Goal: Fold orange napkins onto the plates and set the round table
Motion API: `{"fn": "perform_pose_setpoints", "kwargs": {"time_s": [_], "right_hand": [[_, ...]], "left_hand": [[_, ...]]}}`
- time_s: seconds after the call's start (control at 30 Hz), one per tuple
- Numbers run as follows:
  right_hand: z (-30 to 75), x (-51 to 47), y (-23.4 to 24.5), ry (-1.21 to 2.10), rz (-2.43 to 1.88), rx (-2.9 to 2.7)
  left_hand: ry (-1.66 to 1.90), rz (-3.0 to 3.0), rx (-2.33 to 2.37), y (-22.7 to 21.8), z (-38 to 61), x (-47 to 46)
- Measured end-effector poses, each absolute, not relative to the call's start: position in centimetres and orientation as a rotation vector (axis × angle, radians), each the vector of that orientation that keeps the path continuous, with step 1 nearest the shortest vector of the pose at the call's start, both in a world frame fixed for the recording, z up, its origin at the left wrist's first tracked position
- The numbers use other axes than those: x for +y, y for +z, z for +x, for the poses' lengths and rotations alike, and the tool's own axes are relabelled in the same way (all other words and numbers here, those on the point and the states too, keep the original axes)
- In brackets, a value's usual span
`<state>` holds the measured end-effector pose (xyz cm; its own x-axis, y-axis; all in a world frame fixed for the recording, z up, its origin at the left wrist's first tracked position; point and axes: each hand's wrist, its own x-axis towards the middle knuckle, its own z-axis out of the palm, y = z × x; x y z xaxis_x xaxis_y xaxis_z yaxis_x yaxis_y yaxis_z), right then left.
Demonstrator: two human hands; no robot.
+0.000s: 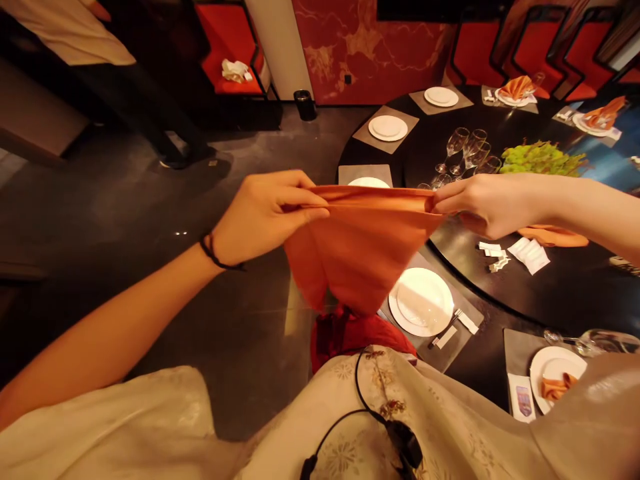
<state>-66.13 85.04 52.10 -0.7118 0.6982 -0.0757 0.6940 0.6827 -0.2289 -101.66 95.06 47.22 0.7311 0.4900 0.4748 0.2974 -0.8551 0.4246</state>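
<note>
Thumb and fingers of the left grip (263, 217) are clenched on one top corner of an orange napkin (365, 253). The right grip (487, 203) pinches the opposite corner, so both are grasping the same cloth. The napkin is pulled taut between them in the air by the near edge of the counter (575, 293), and hangs down to a folded point above a red cloth (350, 333) at the person's lap. A thin black band (215, 257) circles the left wrist.

Just behind the top hem, a far plate (369, 181) is half hidden by the napkin. Right of the hanging point sits a near plate (421, 301) on a grey mat (450, 353), with a fork (447, 325) beside it. Under the right wrist lies a second napkin (553, 235), also orange, near some white paper packets (530, 255). Farther in stand stemmed glasses (467, 150) and a green centrepiece (543, 159). At the near right, a side plate (555, 365) carries a folded orange cloth.

The counter is round, dark and glossy. The held napkin is matt woven cloth with soft creases. The plates are round, white and smooth, and the glasses are clear. The floor (150, 233) is dark polished tile, and another person's legs (150, 113) stand on it at top left.
</note>
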Motion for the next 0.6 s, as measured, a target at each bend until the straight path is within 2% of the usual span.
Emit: {"fn": "perform_pose_setpoints", "kwargs": {"time_s": [0.1,0.27,0.37,0.6], "right_hand": [[-65.5,86.2,51.2,0.387,-1.13,-2.809],[-66.9,88.1,51.7,-0.019,-1.199,-2.582],[-67.5,89.4,52.0,-0.094,-1.273,-2.465],[-64.7,93.9,52.1,-0.167,-1.408,-2.187]], "left_hand": [[0.863,2.641,0.634,47.9,-103.0,96.3],[0.895,2.7,0.865,48.5,-104.3,97.6],[0.854,2.715,0.953,48.7,-104.4,98.8],[0.659,2.542,0.773,49.6,-102.7,104.8]]}}
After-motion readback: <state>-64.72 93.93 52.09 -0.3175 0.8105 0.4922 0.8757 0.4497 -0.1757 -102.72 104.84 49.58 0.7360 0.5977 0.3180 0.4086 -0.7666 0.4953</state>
